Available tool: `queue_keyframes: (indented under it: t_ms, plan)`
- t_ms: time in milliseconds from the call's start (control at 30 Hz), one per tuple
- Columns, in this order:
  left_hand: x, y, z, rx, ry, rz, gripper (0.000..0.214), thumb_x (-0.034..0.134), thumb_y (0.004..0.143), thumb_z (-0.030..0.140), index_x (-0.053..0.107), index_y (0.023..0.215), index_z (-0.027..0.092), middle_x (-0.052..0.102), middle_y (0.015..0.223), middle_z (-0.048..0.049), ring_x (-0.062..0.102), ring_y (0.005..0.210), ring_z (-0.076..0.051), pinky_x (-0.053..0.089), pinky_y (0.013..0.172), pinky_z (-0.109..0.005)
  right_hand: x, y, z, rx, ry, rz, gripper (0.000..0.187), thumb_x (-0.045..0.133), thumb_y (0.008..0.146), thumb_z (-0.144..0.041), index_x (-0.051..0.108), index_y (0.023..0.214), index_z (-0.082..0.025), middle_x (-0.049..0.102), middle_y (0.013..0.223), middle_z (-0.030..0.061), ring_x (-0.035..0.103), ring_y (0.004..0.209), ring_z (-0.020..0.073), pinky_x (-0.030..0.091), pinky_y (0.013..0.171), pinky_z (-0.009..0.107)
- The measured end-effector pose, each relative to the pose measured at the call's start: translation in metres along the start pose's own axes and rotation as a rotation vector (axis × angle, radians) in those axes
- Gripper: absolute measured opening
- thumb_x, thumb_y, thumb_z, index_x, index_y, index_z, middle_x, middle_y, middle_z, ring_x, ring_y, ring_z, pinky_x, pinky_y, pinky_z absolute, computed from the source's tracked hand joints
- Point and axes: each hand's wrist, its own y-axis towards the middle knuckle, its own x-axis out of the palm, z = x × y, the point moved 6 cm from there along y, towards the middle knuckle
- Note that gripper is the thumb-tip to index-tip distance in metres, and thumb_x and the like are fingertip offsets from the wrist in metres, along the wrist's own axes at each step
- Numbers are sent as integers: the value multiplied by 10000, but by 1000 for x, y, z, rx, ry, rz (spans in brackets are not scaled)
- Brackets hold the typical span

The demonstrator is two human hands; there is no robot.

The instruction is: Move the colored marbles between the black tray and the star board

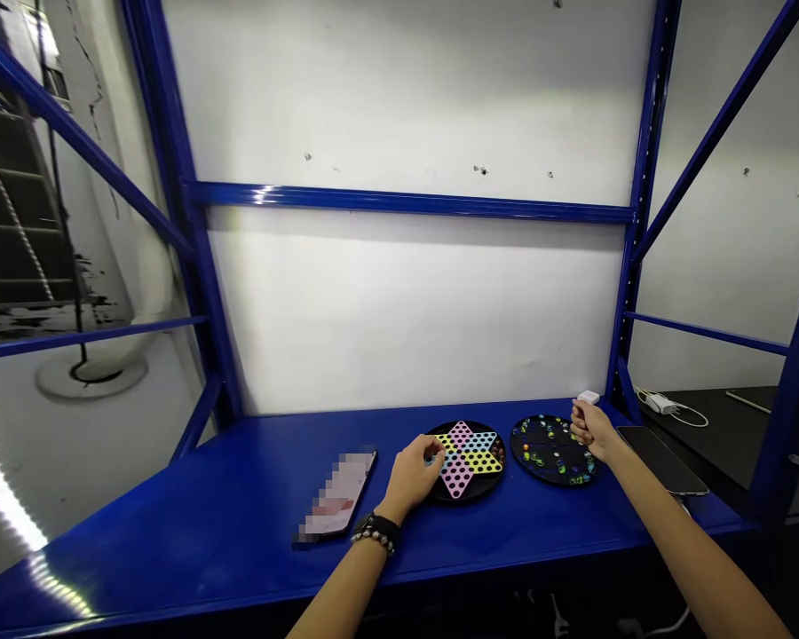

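A round black Chinese checkers board [461, 470] with a pink, yellow and blue star lies on the blue shelf. Some dark marbles sit in its rim at the right. My left hand [414, 475], with beads and a black band at the wrist, rests at the board's left side; its fingers are curled in, and what they hold, if anything, is hidden. To the right is a round black tray [542, 441] scattered with several glass marbles [560, 465]. Over this tray's right edge hovers my right hand [591, 428], its fingers closed; their contents cannot be made out.
A phone [339, 497] with a lit, partly blurred screen lies left of my left hand. A dark tablet-like device [662, 460] lies at the right, beside my forearm. Behind my right hand is a small white box [588, 398]. Blue posts and rails [413, 201] frame the shelf.
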Motion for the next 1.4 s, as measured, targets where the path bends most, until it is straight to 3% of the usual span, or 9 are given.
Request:
queue_keyframes:
  t_ms: [167,267,367,533,667,833,1000,1167,1400]
  plan:
    - [0,-1,2,4,-12,-12,118,524,841,292,617,850,220,697,870,-28,648,819,-188,471,752,-300,12,-9,16,-78,-857,-75,475,665,755,-521,396,516,-211,419,488,-33,384,476,101,232,487,245]
    - [0,-1,2,0,-9,-16,125,514,844,298,616,848,225,694,863,-22,644,820,-187,468,753,-301,23,-15,27,-11,-1099,-171,433,721,710,-449,436,489,-210,498,500,-2,441,495,126,238,504,264]
    - [1,0,0,-9,-1,-15,129,512,838,317,613,847,237,696,865,-14,646,823,-187,471,745,-297,29,-14,29,16,-1012,-196,405,708,691,-329,402,456,-205,446,449,-16,411,482,115,218,497,257]
    - [1,0,-1,-1,-5,-20,119,512,833,308,608,826,238,708,893,-18,655,847,-189,483,776,-296,18,4,19,121,-207,-109,209,480,797,-360,487,648,-213,329,470,-74,222,391,79,179,412,231]
    - [-1,0,1,-6,9,-20,120,506,836,307,605,824,240,706,879,-16,658,841,-189,479,779,-300,9,19,11,67,-92,-24,228,356,841,-428,437,750,-235,365,532,-73,212,371,80,197,370,217]
    - [0,0,0,-11,6,-23,126,510,830,309,614,829,238,713,887,-18,663,845,-190,484,789,-299,23,32,18,11,-290,49,324,370,872,-519,408,705,-244,280,497,-98,215,374,82,199,395,217]
    - [0,0,-1,-19,15,-27,130,518,832,318,619,841,237,712,882,-17,664,842,-189,484,775,-291,74,42,18,-105,-680,-15,209,633,784,-377,565,689,-204,567,648,-3,547,648,146,364,592,241]
    - [-1,0,-1,-11,33,-29,125,518,838,305,624,827,239,706,858,-7,662,818,-179,474,743,-278,119,37,25,-133,-996,-110,90,652,782,-271,631,845,-211,692,942,77,627,937,240,397,773,299]
    - [-2,-1,2,-17,17,-30,115,515,843,294,615,828,240,709,871,-6,668,838,-183,475,763,-284,114,22,27,-134,-1177,-146,210,471,923,-317,531,1088,-203,685,1022,123,640,933,263,402,764,325]
